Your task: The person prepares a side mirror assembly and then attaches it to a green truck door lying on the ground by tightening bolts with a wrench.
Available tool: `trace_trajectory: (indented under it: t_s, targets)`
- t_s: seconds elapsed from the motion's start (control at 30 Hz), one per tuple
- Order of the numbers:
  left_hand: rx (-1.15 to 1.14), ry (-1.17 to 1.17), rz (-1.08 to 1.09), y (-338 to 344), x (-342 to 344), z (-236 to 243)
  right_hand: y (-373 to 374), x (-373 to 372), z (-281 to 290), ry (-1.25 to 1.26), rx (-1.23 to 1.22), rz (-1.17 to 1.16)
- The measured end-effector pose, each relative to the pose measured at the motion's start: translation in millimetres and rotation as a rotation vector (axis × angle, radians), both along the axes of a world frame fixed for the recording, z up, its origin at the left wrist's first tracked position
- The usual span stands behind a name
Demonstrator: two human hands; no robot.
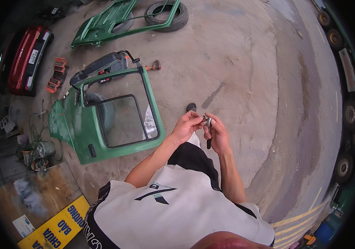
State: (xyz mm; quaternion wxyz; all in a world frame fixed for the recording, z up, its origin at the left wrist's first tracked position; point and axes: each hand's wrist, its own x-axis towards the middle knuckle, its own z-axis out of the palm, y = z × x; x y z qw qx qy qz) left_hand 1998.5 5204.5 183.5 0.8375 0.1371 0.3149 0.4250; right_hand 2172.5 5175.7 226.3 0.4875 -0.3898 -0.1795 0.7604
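In front of my body, both hands are raised close together. My right hand (219, 135) is closed round a small tool with a rounded metal head and a short black handle (209, 143); it looks like a ratchet, though the fingers cover part of it. My left hand (184, 128) pinches a small dark piece (204, 118) against the metal head, its exact kind too small to make out. Left of my hands a green vehicle door (115, 152) with a black-framed window leans or lies at a slant, its near edge close to my left forearm.
Beyond the door lie a black seat-like part (98, 66), an orange cordless drill (156, 65) and an orange toolbox (57, 74). A second green door frame (102, 31) rests on tires (177, 20). A red car (25, 60) stands left; a large wheeled vehicle (345, 168) lines the right.
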Motion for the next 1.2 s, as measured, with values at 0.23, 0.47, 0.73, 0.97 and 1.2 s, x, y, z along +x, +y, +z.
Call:
trace_trajectory:
  t_s: [0.23, 0.47, 0.73, 0.97, 1.2]
  targets:
    - [0.113, -0.032, -0.099, 140, 27, -10, 136, 28, -21, 0.021, -0.003, 0.059]
    - [0.392, 0.214, -0.036, 295, 3, 15, 310, 24, 3, 0.021, 0.067, 0.275]
    - [0.215, 0.183, 0.493, 319, -56, 4, 442, -67, -23, 0.08, -0.011, 0.772]
    - [0.14, 0.274, 0.952, 335, -58, 7, 526, -131, -16, 0.22, -0.033, 1.324]
    - [0.012, 0.309, 1.302, 391, 3, 23, 615, -133, -5, 0.173, -0.072, 1.686]
